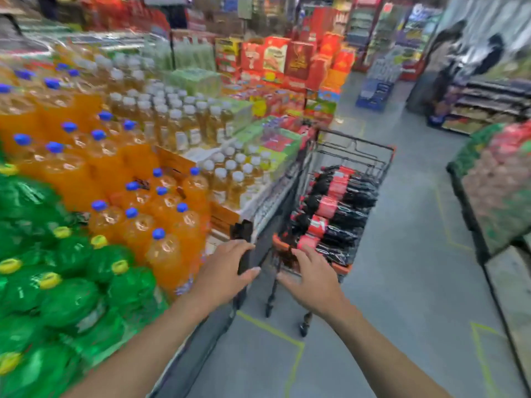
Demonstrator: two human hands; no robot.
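Your right hand is nearer, with its fingers spread open at the near edge of the black wire shopping cart. The dark cola bottles with red labels lie sideways just ahead. Your left hand grips a flat black thing.

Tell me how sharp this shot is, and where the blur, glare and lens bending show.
Head view: soft all over, smeared worst at the far people; white glints on the orange bottles, light even, no hard shadows; wide-angle bending tilts the right-hand shelf; clearest are the left hand gripping a dark object, the right hand and the cola bottles.
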